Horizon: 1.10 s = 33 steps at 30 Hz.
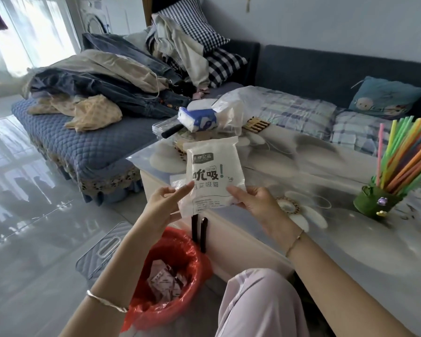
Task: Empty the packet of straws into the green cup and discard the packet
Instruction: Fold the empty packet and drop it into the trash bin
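Note:
A flat white straw packet [213, 166] with dark printed lettering is held upright over the table's left corner. My left hand [165, 205] pinches its lower left edge and my right hand [255, 205] grips its lower right edge. The packet looks limp and flat. Far to the right on the table stands the green cup [372, 203], with several coloured straws [404, 152] fanning out of it. A bin lined with a red bag [178, 276] sits on the floor just below my left forearm, with wrappers inside.
The table [326, 239] has a glossy flower-print cover. At its far end lie a tissue pack [197, 119] and a clear plastic bag [231, 110]. A sofa with piled clothes [107, 79] stands behind. A grey mat [102, 251] lies on the shiny floor.

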Each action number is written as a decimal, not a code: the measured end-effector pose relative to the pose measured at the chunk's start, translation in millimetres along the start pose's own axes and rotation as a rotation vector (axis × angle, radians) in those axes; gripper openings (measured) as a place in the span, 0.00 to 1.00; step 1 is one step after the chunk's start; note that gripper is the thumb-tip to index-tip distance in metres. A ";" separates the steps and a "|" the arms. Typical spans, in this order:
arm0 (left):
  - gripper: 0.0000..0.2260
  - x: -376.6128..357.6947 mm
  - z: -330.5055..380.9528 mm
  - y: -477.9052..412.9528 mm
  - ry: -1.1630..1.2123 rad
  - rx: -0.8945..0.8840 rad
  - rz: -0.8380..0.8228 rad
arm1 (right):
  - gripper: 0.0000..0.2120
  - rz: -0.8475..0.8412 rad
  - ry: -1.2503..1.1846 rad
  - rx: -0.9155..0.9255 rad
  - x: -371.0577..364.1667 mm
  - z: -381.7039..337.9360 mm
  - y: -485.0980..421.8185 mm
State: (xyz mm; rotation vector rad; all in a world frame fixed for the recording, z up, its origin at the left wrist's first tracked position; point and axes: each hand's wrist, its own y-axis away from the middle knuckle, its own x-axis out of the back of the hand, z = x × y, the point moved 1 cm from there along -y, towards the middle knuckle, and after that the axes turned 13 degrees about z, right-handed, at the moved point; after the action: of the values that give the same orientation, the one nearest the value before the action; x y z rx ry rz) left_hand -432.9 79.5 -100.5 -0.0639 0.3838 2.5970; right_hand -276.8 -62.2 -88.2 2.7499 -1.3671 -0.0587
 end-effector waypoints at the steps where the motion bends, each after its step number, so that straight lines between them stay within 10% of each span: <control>1: 0.47 2.3 -6.6 -3.2 0.001 -0.001 0.049 | 0.03 -0.019 0.011 0.021 -4.1 3.5 1.2; 4: 0.52 12.6 -25.1 -12.5 0.084 0.016 0.089 | 0.17 0.008 0.146 0.103 -15.5 14.1 -1.1; 14: 0.10 76.5 -124.5 -37.2 -0.050 0.120 0.468 | 0.27 0.019 1.128 0.569 9.5 72.7 -50.3; 33: 0.26 82.6 -246.6 -31.7 -0.049 0.649 0.516 | 0.27 0.087 1.200 0.567 20.6 126.8 -61.8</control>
State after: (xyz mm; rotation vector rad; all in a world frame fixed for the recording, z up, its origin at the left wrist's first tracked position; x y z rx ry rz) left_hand -495.7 75.9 -354.8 0.3670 1.3492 2.8039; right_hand -223.6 -47.3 -219.5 2.1620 -1.1386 1.8422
